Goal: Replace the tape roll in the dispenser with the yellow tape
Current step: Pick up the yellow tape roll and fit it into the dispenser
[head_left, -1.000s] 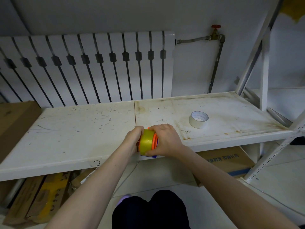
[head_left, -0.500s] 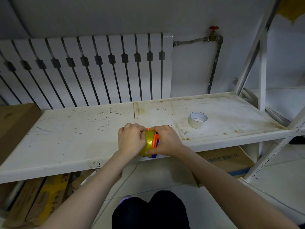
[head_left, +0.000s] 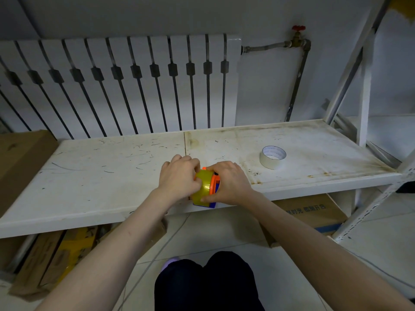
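Note:
A yellow tape roll (head_left: 204, 184) sits on the orange and blue dispenser (head_left: 213, 194) at the front edge of the white shelf (head_left: 107, 176). My left hand (head_left: 179, 178) is curled over the roll's left side, fingers on its top. My right hand (head_left: 231, 182) grips the dispenser from the right, thumb against the roll's lower edge. Most of the dispenser is hidden by both hands. A white tape roll (head_left: 272, 157) lies flat on the shelf to the right, apart from my hands.
A white radiator (head_left: 121, 86) stands behind the shelf, with a pipe and red valve (head_left: 298, 30) on the right. Shelf uprights (head_left: 363, 86) rise at the right. Cardboard boxes (head_left: 314, 212) lie under the shelf and one (head_left: 20, 160) rests at the left.
My left hand has moved from the roll's left flank up over its top and now covers more of it. The right hand stays in place.

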Tool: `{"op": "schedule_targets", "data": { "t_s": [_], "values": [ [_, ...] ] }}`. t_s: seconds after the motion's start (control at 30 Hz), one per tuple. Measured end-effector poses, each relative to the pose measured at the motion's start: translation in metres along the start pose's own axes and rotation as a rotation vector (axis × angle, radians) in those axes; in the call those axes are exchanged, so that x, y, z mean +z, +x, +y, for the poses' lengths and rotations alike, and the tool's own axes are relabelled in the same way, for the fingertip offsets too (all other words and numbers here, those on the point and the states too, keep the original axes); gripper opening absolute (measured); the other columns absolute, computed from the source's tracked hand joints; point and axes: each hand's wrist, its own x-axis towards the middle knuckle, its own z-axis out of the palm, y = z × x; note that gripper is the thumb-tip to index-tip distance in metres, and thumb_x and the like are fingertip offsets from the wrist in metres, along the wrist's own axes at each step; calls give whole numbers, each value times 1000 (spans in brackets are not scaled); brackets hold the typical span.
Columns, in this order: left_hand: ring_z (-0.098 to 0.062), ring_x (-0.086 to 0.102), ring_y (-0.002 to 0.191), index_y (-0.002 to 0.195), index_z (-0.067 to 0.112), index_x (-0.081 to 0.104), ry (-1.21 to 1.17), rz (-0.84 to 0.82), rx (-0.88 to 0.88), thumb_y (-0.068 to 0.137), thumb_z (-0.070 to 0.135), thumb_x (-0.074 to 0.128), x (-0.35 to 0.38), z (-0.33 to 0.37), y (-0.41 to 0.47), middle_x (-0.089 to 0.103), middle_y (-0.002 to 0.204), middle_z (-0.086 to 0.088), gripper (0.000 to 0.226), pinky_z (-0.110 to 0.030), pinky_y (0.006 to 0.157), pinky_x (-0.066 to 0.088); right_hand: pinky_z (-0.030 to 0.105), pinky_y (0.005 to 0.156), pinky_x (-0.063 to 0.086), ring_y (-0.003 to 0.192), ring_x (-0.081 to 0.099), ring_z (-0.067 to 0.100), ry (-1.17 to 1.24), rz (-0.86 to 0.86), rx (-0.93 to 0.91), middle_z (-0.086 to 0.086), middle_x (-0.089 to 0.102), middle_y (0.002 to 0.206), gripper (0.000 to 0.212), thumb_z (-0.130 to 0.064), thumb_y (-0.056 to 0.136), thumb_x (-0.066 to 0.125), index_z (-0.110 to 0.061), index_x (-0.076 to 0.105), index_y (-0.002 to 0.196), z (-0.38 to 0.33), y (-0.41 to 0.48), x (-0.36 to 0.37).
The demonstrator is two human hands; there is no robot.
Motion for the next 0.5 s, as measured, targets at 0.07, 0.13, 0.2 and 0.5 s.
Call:
{"op": "schedule_targets", "data": {
  "t_s": [0.07,0.13,0.2,0.5],
  "values": [
    [-22,51,98,98,20,61,-35,25,8,79,24,55,3,-2,-5,63,98,1,20,-33,72,45,40,98,42,109,49,16,-1,9,1,-3,59,116,83,-71,52,69,-27,51,121,0,1,1],
    [-21,52,94,97,19,61,-72,38,8,81,22,57,5,-3,-10,60,93,1,17,-32,67,45,38,97,42,109,50,16,-6,5,-4,-3,60,115,84,-70,53,70,-26,52,122,-1,1,0],
    [-20,53,88,94,18,60,-93,12,-2,81,20,60,3,-3,-10,55,86,3,13,-29,63,40,38,98,40,110,50,17,-23,2,-23,-3,60,116,84,-68,53,72,-27,51,123,-1,-1,-1],
    [-21,58,94,104,23,61,-56,-48,19,86,19,57,-10,3,9,63,100,3,19,-33,69,47,38,95,43,108,50,19,15,-10,9,-2,60,114,81,-65,55,73,-28,52,123,-2,0,-2]
  ]
}}
